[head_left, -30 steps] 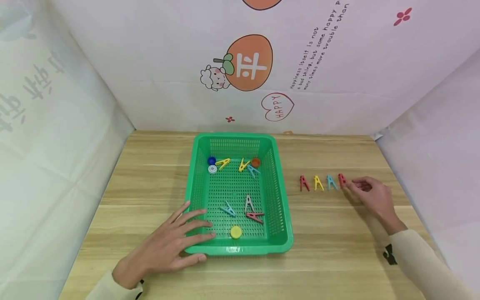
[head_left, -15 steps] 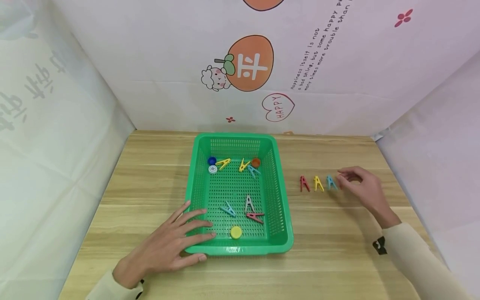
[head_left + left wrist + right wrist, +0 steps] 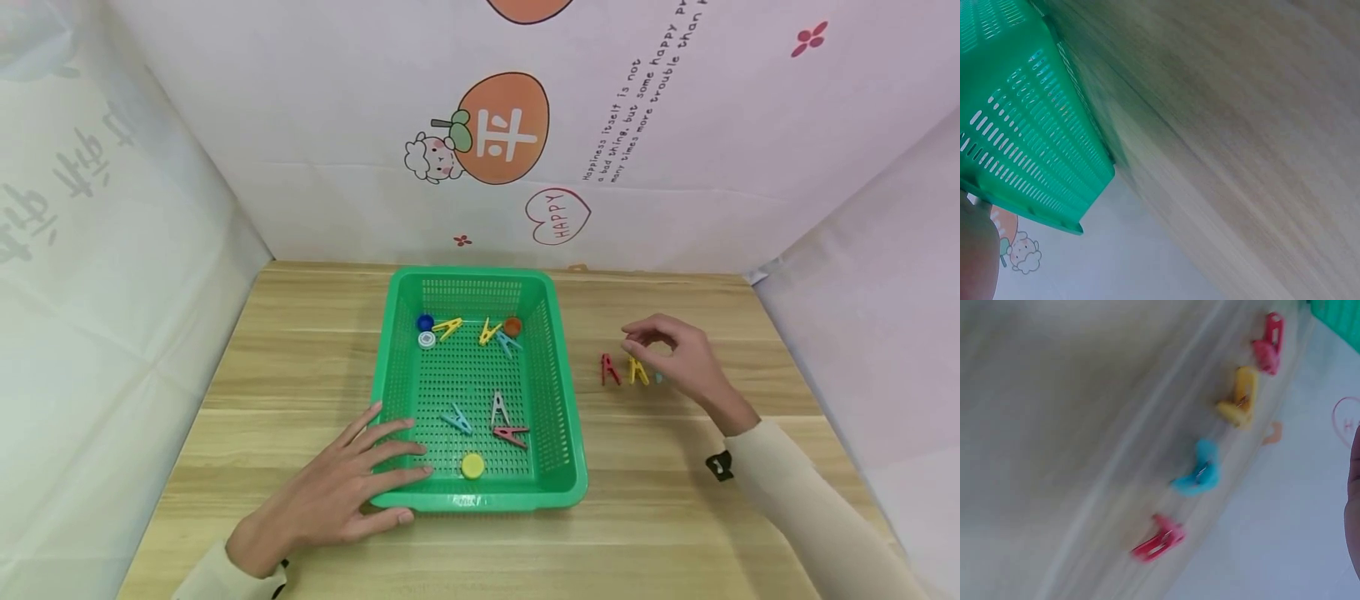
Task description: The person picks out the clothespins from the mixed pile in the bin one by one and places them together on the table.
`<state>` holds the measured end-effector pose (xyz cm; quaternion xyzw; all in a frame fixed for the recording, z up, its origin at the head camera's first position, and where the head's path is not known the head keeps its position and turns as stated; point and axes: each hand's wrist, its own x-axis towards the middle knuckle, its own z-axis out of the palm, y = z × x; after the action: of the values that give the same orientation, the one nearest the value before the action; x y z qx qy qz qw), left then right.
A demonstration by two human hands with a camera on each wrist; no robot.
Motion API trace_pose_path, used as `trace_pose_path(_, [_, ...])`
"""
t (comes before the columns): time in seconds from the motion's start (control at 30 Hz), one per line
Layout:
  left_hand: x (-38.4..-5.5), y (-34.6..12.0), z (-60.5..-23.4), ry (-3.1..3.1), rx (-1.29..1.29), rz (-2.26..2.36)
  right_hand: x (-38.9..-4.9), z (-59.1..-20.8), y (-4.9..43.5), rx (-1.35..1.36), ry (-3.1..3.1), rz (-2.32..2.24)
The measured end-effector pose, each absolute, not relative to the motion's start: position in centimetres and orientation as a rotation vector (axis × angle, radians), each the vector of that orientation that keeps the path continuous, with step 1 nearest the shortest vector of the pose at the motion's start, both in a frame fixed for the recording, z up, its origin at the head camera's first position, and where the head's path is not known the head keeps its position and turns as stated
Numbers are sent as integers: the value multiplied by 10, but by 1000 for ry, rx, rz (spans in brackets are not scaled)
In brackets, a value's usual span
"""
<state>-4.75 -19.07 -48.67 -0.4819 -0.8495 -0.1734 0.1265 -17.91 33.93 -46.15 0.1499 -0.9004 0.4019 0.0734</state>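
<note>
The right-hand grip [image 3: 686, 358] is hovering above a row of small clothespins on the pale wood-grain surface [image 3: 660, 533], its thumb and fingers curving loosely toward one another, the gap between them looking narrow and bare. Running outward from the basket's side, a red plastic clothespin [image 3: 610, 369], a yellow plastic clothespin [image 3: 638, 372], a light-blue plastic clothespin [image 3: 658, 377] and a second red plastic clothespin [image 3: 1161, 539] are lying apart; in the head view the grip is covering most of the light-blue one and hiding the second red one. The left-hand grip [image 3: 337, 483] is resting, fingers straight and spread wide, over the near left edge of a rectangular green perforated plastic basket [image 3: 480, 502], where more coloured clothespins [image 3: 456, 419] and round caps [image 3: 472, 467] are lying.
</note>
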Motion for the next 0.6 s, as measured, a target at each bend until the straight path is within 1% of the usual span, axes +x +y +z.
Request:
trace_pose_path(0.43, [-47,-190,-487,-2478,-1393,-521,-194,-444,297,755,-2627,1320])
trace_pose_path(0.6, [-48,-190,-487,-2475,-1390,-539,-197,-436,283,808,-2637,1328])
